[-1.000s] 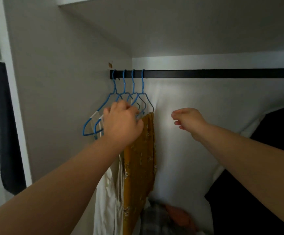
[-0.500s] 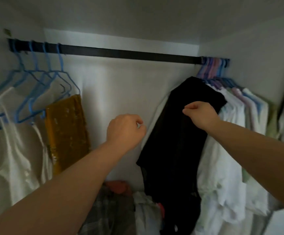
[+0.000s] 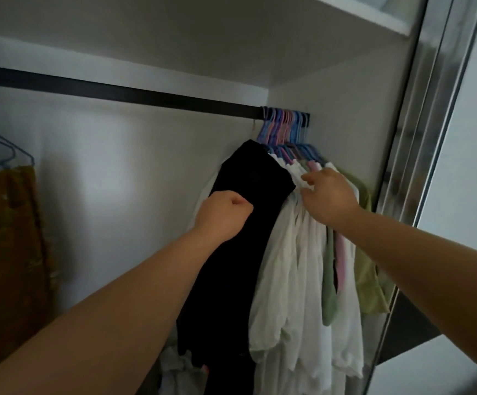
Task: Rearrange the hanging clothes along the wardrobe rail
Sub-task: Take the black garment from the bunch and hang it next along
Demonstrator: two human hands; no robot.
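The view now faces the rail's right end. The left hand point(image 3: 222, 212), off the blue hangers, hangs fisted before the black garment point(image 3: 248, 223); the right hand point(image 3: 328, 198) now touches the white shirts point(image 3: 291, 269).

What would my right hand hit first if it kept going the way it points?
Most likely the white shirts: the right hand already has its fingers at their shoulders, though depth is unclear.
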